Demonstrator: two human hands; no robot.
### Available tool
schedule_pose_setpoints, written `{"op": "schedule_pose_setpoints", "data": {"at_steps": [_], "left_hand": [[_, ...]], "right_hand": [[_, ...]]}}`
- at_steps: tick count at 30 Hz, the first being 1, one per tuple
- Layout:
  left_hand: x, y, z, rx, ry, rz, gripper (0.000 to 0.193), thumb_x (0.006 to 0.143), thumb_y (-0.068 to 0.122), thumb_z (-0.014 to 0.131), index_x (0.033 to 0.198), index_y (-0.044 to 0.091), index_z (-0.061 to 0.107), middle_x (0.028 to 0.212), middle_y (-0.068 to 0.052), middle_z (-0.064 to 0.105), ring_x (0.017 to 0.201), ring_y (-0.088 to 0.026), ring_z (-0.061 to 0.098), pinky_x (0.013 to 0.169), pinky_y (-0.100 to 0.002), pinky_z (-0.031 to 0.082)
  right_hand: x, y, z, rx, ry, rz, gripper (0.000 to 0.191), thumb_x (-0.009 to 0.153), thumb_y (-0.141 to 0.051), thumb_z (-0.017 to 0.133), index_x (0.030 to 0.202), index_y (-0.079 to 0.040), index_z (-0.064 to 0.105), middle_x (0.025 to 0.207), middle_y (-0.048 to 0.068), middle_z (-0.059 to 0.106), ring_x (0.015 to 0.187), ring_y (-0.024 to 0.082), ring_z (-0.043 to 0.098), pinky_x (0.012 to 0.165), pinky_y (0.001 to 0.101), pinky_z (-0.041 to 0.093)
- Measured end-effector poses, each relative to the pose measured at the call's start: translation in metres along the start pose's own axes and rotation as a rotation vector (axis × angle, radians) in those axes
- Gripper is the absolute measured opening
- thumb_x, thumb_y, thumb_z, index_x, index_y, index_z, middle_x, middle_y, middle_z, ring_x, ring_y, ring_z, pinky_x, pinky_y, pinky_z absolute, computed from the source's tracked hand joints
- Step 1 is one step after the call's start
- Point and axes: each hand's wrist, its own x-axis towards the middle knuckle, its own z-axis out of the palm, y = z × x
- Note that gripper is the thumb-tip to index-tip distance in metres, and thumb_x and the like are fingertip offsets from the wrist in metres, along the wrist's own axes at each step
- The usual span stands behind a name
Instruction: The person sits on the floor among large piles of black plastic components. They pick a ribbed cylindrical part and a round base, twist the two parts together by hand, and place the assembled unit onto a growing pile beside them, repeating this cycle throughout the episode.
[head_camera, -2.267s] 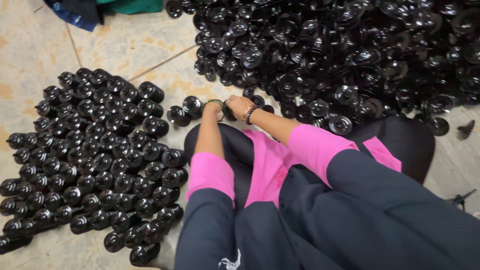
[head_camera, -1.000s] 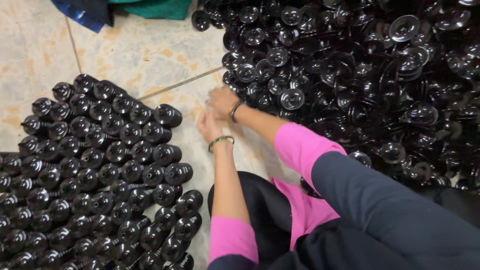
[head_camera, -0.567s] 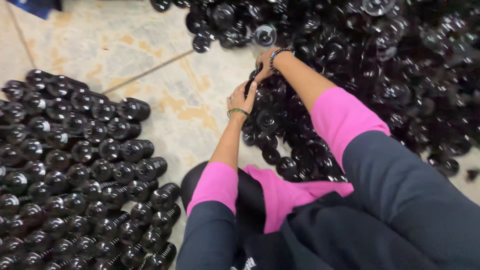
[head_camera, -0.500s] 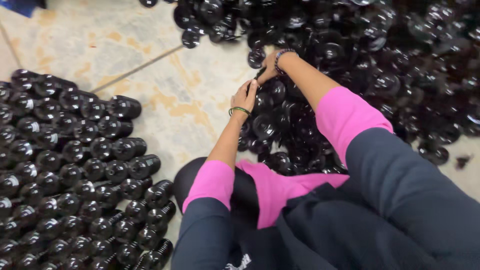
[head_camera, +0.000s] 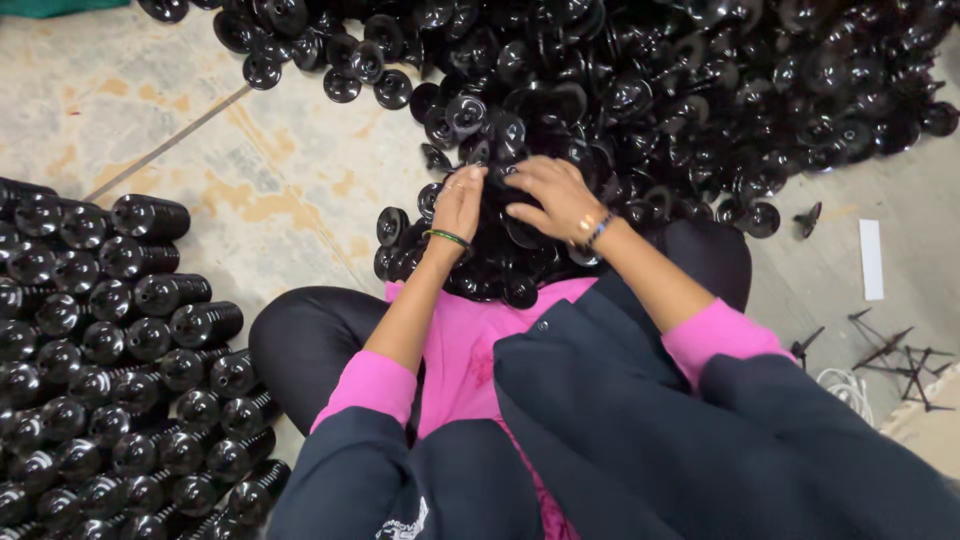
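Observation:
I sit on a stone floor with my knees apart, in pink sleeves and a dark jacket. My left hand (head_camera: 458, 203), a green bangle on its wrist, rests fingers-down on the near edge of a large loose heap of black disc-shaped parts (head_camera: 650, 90). My right hand (head_camera: 556, 196), wearing a beaded bracelet, lies right beside it, with fingers and thumb curled around one black disc part (head_camera: 512, 196) of that heap. The fingertips of both hands nearly meet. What the left fingers hold is hidden by the dark parts.
Neat rows of stacked black parts (head_camera: 100, 350) lie on their sides at my left. A white paper strip (head_camera: 872, 260), small black spiky pieces (head_camera: 890, 350) and a white cord (head_camera: 845, 385) lie on the right. A few loose discs (head_camera: 340, 85) are scattered on the floor.
Both hands moved from beside the stacked rows over to the loose heap and now sit close together at its near edge. The view swung right and nearer.

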Motion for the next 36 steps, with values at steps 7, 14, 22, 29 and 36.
{"op": "schedule_pose_setpoints", "data": {"at_steps": [7,14,22,29,36], "left_hand": [[-0.043,0.005,-0.046,0.427,0.492,0.04,0.039,0.098,0.034,0.066,0.117,0.001,0.066,0.121,-0.019,0.068,0.115,-0.037,0.063,0.104,-0.044,0.049],[-0.06,-0.005,-0.09,-0.026,0.306,-1.447,0.117,0.085,0.092,0.024,0.145,-0.005,0.053,0.149,-0.023,0.056,0.124,-0.04,0.058,0.104,-0.05,0.046],[-0.054,0.042,-0.006,0.141,0.327,-0.962,0.088,0.097,0.078,0.033,0.152,0.01,0.045,0.156,-0.022,0.028,0.145,-0.041,0.018,0.11,-0.056,0.028],[-0.056,0.065,0.039,-0.465,0.219,-0.69,0.068,0.097,0.064,0.048,0.13,0.006,0.059,0.124,-0.009,0.065,0.112,-0.022,0.06,0.098,-0.038,0.05],[-0.099,0.086,0.034,-0.015,0.345,-0.446,0.062,0.076,0.046,0.088,0.109,-0.001,0.066,0.105,-0.013,0.068,0.096,-0.023,0.063,0.089,-0.038,0.053]], "right_hand": [[-0.133,0.023,-0.05,0.345,0.342,0.514,0.035,0.088,-0.024,0.075,0.119,-0.009,0.07,0.122,0.013,0.07,0.111,0.03,0.071,0.097,0.0391,0.056],[-0.207,0.13,-0.107,-0.009,0.606,1.423,0.101,0.068,-0.073,0.08,0.147,-0.018,0.049,0.149,0.03,0.038,0.133,0.046,0.041,0.104,0.0543,0.036],[-0.153,0.105,-0.115,0.149,0.268,1.426,0.105,0.066,-0.073,0.078,0.154,-0.027,0.045,0.155,0.033,0.034,0.141,0.048,0.038,0.116,0.0511,0.035],[-0.124,0.059,-0.087,0.178,0.433,0.992,0.065,0.079,-0.042,0.078,0.14,-0.027,0.058,0.13,0.031,0.049,0.118,0.045,0.056,0.106,0.0459,0.048],[-0.134,-0.011,-0.067,-0.026,0.509,0.593,0.036,0.09,-0.018,0.072,0.126,-0.021,0.067,0.135,0.028,0.051,0.114,0.047,0.056,0.097,0.051,0.048]]}}
